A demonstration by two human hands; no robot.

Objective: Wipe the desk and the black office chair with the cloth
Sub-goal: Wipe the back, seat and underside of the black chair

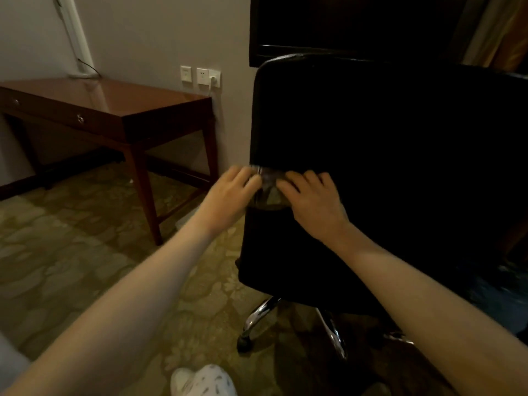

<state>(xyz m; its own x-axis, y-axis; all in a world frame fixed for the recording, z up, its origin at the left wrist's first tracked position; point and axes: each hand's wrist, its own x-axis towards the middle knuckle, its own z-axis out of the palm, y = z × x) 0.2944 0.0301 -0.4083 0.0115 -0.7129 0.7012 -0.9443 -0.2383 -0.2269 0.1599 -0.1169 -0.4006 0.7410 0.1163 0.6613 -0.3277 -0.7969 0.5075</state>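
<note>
The black office chair (394, 155) stands right in front of me with its back towards me. At the left edge of the chair back, both hands hold a small dark grey cloth (270, 192) against it. My left hand (230, 194) grips the cloth's left side with curled fingers. My right hand (313, 201) lies on its right side with the fingers bent over it. The brown wooden desk (137, 102) stands against the wall to the left, apart from both hands.
Chrome legs of the chair base (257, 314) with castors spread over the patterned carpet (71, 252). Wall sockets (201, 77) sit behind the desk. A white lamp post (75, 38) rises at the desk's back. My white shoe (204, 381) shows at the bottom.
</note>
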